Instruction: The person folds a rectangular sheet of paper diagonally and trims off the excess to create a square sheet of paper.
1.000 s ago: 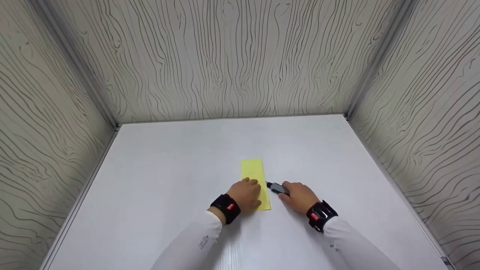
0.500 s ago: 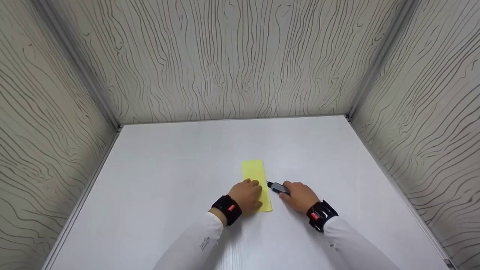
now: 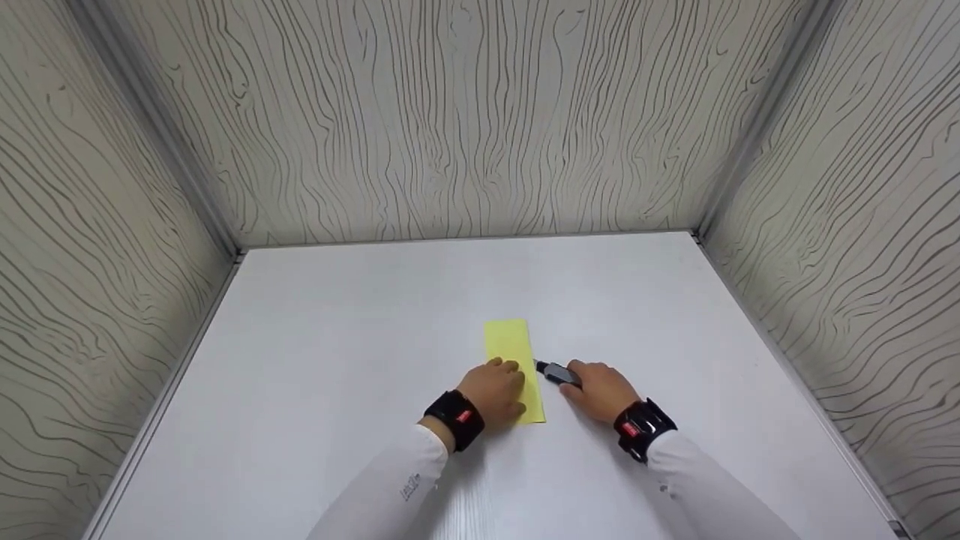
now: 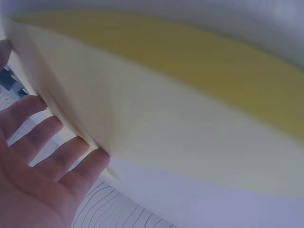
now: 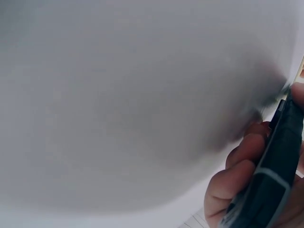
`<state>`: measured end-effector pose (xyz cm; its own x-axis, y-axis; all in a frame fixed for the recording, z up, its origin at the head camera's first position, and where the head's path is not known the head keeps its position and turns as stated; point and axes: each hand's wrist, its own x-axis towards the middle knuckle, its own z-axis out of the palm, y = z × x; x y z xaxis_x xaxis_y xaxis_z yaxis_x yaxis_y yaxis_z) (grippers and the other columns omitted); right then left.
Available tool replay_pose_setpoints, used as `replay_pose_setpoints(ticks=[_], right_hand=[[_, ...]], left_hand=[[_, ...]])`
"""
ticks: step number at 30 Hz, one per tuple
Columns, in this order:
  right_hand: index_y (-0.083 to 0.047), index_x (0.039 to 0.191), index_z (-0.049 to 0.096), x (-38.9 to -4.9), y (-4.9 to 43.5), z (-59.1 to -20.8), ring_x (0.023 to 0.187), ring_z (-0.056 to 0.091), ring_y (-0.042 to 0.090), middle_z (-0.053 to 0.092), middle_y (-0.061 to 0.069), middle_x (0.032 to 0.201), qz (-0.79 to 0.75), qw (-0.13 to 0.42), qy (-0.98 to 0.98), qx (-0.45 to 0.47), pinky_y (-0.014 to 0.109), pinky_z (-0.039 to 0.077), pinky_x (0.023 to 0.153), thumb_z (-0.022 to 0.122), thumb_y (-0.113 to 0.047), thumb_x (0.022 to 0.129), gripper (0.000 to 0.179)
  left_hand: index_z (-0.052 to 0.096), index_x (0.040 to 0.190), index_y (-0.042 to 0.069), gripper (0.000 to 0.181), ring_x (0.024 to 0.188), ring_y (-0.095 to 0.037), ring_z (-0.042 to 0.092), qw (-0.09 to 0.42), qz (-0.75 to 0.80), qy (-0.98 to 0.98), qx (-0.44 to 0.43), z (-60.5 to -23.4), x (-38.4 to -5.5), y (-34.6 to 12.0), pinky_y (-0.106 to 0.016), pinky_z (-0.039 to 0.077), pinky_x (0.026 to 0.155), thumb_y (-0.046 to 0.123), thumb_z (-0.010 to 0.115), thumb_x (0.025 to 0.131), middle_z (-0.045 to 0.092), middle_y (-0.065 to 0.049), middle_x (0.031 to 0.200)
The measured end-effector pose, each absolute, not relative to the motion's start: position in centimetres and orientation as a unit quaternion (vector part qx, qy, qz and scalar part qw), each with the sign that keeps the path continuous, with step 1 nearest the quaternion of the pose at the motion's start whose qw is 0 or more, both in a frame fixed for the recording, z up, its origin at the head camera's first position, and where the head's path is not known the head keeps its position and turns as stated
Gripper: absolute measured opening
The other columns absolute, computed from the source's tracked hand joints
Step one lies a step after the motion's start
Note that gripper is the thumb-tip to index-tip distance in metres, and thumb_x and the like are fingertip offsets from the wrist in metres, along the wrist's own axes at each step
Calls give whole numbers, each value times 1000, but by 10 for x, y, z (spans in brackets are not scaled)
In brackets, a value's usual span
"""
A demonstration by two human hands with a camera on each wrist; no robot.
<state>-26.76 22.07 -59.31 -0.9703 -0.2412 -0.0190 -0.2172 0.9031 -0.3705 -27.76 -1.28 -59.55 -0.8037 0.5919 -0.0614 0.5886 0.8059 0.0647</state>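
Note:
A narrow yellow sheet of paper (image 3: 508,339) lies lengthwise on the white table. My left hand (image 3: 493,395) rests on its lower left part, covering some of it. In the left wrist view, the fingertips (image 4: 97,159) press against the paper with the fingers spread and only slightly bent. Beside the right edge of the paper, my right hand (image 3: 601,391) grips a grey and black utility knife (image 3: 561,374). Its tip points left and meets or nearly meets that edge. Curled fingers wrap the knife's dark handle (image 5: 270,183) in the right wrist view, where the blade is blurred.
The white table (image 3: 337,315) spreads around both hands. A wood-grain patterned wall (image 3: 465,120) closes it off at the back, with similar panels at left and right. Grey metal strips run along the corners and side edges.
The knife tip has shifted very slightly away from me along the paper's right edge. The left hand stays in place on the paper. The whole view has shifted a little.

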Motion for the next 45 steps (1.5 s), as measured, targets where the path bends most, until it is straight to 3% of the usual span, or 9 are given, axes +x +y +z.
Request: replay_pose_setpoints(ticks=[8, 16, 29, 40, 45], right_hand=[[-6, 112, 72, -272, 221, -596, 75, 56, 19, 67, 3, 85, -176, 24, 976, -129, 39, 45, 70, 76, -26, 101, 23], [-9, 113, 72, -274, 223, -594, 75, 56, 19, 66, 3, 85, -172, 38, 978, -110, 39, 45, 71, 76, -27, 101, 22], [-8, 109, 70, -280, 221, -594, 72, 56, 20, 63, 3, 82, -173, 38, 978, -110, 38, 45, 69, 75, -27, 102, 21], [-6, 113, 69, -280, 214, -595, 76, 57, 21, 66, 5, 85, -172, 34, 978, -116, 41, 47, 71, 75, -26, 102, 23], [-8, 109, 69, -275, 216, -595, 72, 53, 20, 61, 3, 80, -179, 31, 976, -117, 38, 43, 68, 76, -26, 101, 21]], left_hand=[[75, 125, 7, 38, 118, -28, 68, 27, 18, 946, 322, -594, -275, -14, -40, 57, 108, 36, 72, 100, 72, -9, 137], [73, 131, 7, 41, 126, -29, 67, 31, 15, 944, 329, -588, -272, -14, -40, 50, 119, 37, 69, 103, 70, -10, 143], [71, 135, 6, 43, 135, -30, 65, 35, 14, 944, 328, -584, -271, -16, -40, 46, 124, 36, 68, 104, 69, -11, 147], [74, 130, 7, 40, 128, -30, 67, 42, 34, 946, 320, -590, -272, -18, -39, 50, 119, 34, 72, 100, 71, -9, 143], [75, 128, 8, 43, 125, -31, 68, 45, 35, 947, 317, -591, -267, -16, -43, 55, 113, 41, 72, 100, 72, -8, 139]])
